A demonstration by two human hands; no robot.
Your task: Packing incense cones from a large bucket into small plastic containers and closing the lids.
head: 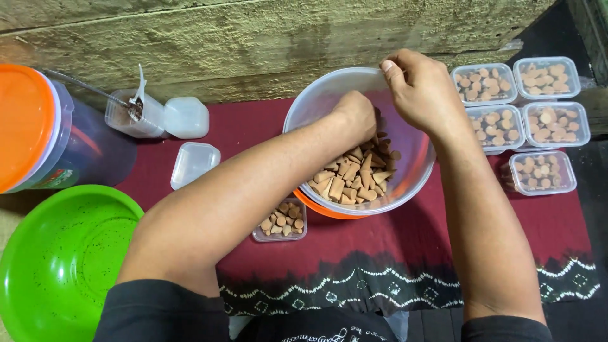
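Both hands (361, 114) (421, 92) in clear tub (304, 107) w/ tan cones (351, 177); small box (280, 221) half full

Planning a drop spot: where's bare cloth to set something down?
Free: red cloth between the loose lids and the big tub; also the dark patterned strip between the forearms. Crowded: right side, filled boxes packed together.

1. The clear plastic bowl (316, 104) stands tilted on an orange base on the red cloth.
2. The tan cones (352, 178) lie heaped loosely in its lower half, pointing every way, just beside a small open box.
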